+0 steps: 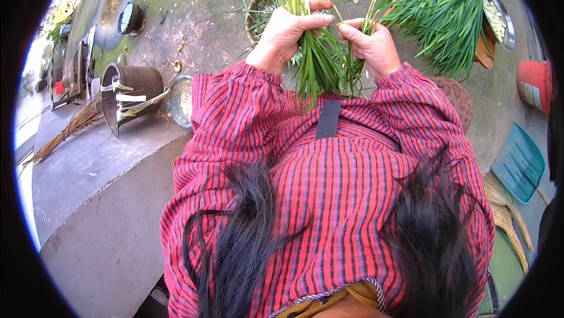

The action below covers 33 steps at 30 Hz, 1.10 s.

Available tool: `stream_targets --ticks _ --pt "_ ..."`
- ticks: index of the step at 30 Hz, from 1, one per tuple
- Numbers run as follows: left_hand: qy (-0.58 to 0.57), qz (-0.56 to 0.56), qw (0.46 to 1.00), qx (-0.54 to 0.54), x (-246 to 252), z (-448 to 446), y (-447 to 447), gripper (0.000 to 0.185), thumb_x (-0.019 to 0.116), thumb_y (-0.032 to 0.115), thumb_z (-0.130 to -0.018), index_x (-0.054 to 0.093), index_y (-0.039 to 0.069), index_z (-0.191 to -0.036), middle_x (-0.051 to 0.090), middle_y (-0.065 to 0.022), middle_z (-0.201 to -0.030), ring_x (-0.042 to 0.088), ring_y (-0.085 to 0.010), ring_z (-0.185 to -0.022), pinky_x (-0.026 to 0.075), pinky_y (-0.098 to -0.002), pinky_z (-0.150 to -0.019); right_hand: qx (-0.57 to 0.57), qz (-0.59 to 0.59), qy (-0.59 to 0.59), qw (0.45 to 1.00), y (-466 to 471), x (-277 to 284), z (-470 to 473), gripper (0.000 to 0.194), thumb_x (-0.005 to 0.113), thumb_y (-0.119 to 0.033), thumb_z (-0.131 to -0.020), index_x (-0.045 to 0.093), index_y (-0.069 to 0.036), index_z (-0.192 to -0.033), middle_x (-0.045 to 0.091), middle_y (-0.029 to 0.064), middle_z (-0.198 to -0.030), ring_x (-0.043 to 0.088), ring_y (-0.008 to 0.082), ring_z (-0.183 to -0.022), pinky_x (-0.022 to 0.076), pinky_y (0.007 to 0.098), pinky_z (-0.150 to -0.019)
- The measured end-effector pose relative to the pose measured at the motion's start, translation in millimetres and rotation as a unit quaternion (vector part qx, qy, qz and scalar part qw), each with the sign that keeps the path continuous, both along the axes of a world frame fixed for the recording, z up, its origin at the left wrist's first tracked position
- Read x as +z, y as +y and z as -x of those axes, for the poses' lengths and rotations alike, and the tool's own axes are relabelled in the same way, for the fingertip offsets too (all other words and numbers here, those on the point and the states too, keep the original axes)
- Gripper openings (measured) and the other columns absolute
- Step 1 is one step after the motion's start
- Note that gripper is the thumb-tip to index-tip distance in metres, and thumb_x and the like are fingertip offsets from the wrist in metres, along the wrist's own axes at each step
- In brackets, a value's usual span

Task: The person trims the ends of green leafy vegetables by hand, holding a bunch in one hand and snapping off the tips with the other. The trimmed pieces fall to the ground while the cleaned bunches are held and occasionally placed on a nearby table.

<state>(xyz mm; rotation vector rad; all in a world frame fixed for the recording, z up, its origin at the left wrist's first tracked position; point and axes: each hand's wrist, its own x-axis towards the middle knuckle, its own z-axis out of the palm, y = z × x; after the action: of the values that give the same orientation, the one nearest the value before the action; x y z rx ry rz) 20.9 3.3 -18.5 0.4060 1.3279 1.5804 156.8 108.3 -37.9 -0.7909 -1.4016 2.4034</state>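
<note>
My left hand (286, 31) is closed around a thick bunch of garlic chives (319, 62), pale stem ends up and green leaves hanging down over my lap. Close beside it on the right, my right hand (372, 47) grips a thinner bunch of chives (368, 22). Its thumb and forefinger pinch a single stalk (338, 14) between the two hands. Below and beyond the left hand, a round basket (250, 27) with green and pale trimmings stands on the ground, partly hidden by the hand and the bunch.
A large pile of chives (440, 18) covers a wooden stool (484, 51) at right, beside a metal bowl (510, 31) of peeled garlic cloves. Farther right are a red bucket (535, 84) and teal dustpan (520, 163). Left, a dark bucket (141, 80) and twig broom (72, 128) rest on a concrete ledge (110, 150).
</note>
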Motion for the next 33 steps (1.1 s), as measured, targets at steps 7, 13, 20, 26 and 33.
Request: stream_targets --ticks 7,13,20,26,33 --pt "0.003 0.003 1.0 -0.025 2 -6 0 0.024 0.063 0.011 -0.071 0.058 0.0 -0.092 0.059 -0.0041 -0.077 0.054 -0.0084 -0.06 0.043 -0.0185 -0.051 -0.007 0.001 0.003 1.0 -1 0 0 0.014 0.065 -0.012 -0.071 0.06 -0.004 -0.081 0.054 -0.0009 -0.062 0.037 0.002 -0.042 0.0257 0.0163 -0.037" --pt "-0.013 -0.014 1.0 -0.017 -4 -11 2 0.022 0.064 0.01 -0.071 0.057 0.0 -0.089 0.058 -0.0048 -0.079 0.055 -0.0096 -0.064 0.043 -0.0201 -0.053 -0.014 -0.021 -0.002 1.0 -4 -3 1 0.013 0.065 -0.012 -0.071 0.061 -0.003 -0.08 0.053 -0.0025 -0.06 0.037 0.0016 -0.043 0.0258 0.016 -0.038" --pt "-0.056 -0.006 0.998 0.0 -10 -16 4 0.018 0.063 0.01 -0.073 0.056 0.001 -0.086 0.058 -0.0041 -0.077 0.056 -0.0119 -0.066 0.045 -0.0224 -0.057 -0.01 -0.056 0.012 0.998 -7 -7 2 0.013 0.066 -0.009 -0.07 0.061 -0.001 -0.08 0.058 0.0013 -0.068 0.05 0.0058 -0.057 0.0397 0.0187 -0.051" --pt "-0.066 -0.004 0.998 0.023 -14 -15 3 0.015 0.06 0.012 -0.076 0.055 0.0 -0.083 0.058 -0.0074 -0.077 0.057 -0.0138 -0.067 0.048 -0.0259 -0.06 0.012 -0.17 0.023 0.985 0 4 3 0.027 0.069 -0.011 -0.066 0.06 0.0 -0.089 0.06 0.0049 -0.082 0.055 0.01 -0.075 0.0447 0.0226 -0.068" --pt "0.044 0.026 0.995 -0.091 -13 -21 3 0.012 0.059 0.01 -0.074 0.056 0.0 -0.081 0.057 -0.0053 -0.07 0.056 -0.0127 -0.059 0.046 -0.0231 -0.054 -0.03 -0.294 0.044 0.954 -3 15 3 0.025 0.072 -0.013 -0.063 0.062 -0.002 -0.083 0.054 -0.0004 -0.072 0.049 0.0034 -0.059 0.0399 0.0169 -0.051"
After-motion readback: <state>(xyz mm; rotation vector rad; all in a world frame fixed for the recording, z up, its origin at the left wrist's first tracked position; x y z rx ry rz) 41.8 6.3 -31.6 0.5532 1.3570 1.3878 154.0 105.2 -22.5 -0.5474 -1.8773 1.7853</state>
